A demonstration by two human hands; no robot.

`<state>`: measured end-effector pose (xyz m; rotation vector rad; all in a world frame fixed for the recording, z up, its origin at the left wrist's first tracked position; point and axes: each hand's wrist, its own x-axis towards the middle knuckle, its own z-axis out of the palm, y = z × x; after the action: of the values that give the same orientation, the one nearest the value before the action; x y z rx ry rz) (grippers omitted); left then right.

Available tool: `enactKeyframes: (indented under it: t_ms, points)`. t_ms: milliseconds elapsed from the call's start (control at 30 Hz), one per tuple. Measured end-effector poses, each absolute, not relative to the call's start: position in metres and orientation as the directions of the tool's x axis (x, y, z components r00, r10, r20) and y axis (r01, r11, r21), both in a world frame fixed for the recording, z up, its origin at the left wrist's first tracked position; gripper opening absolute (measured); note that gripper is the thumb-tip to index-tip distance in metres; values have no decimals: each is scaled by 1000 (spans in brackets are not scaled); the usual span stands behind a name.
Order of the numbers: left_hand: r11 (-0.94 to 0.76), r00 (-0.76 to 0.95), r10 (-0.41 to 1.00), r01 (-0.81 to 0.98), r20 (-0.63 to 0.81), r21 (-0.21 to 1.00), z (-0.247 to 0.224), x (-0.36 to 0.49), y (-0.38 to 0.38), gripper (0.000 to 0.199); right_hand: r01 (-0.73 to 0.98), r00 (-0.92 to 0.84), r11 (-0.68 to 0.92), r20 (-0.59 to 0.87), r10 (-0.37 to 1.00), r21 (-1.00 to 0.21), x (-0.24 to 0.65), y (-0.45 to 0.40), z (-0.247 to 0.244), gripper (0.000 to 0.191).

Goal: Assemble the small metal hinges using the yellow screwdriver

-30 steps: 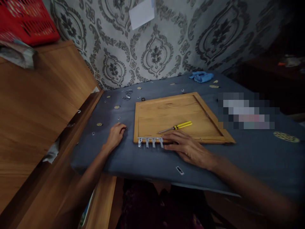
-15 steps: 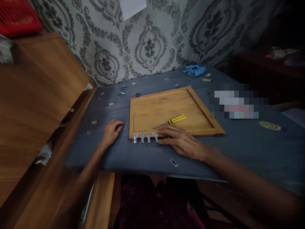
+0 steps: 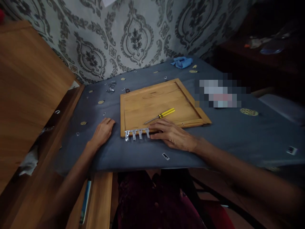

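A framed wooden board (image 3: 152, 98) lies on the cloth-covered table. Along its near left edge sits a metal hook rack (image 3: 134, 131), its several hooks hanging past the edge toward me. My right hand (image 3: 172, 135) grips the rack's right end, thumb on the near side and fingers over the board. Just beyond those fingers a screwdriver (image 3: 164, 113) with a yellow and black handle rests on the board, tip toward the left. My left hand (image 3: 103, 131) rests on the cloth left of the board, fingers curled in; the inside of it is hidden.
Small clear and metallic bits (image 3: 111, 87) lie behind the board's left side, near a small dark piece (image 3: 127, 90). A blue cloth (image 3: 182, 62) is at the back. A blurred-out item (image 3: 219, 92) lies right of the board. Wooden furniture (image 3: 30, 95) borders the table's left.
The camera view has shifted, so the whole scene sits further left and slightly higher. My left hand's fingers look more closed; my right hand stays at the hook rack's right end.
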<state>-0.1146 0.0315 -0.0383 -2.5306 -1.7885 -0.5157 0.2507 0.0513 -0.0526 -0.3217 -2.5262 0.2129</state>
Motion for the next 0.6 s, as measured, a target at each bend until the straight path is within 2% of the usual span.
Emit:
enactKeyframes:
  t_ms: [200,400,467,600]
  points:
    - [-305,229,929,918,290,252,-32,-112,25,19,185,-801,957,530,277,-221,251,50,-51,35]
    - [-251,155,954,881,258,400,-18,-99,20,20,183,-801,957,531,278,-224,251,50,-51,33]
    - [-230,133,964,850,229,474,-15,-93,21,22,173,-796,958,540,273,-229,251,50,-51,34]
    - [-173,69,982,687,173,706,-13,-77,23,23,189,-794,959,541,276,-211,252,50,-50,38]
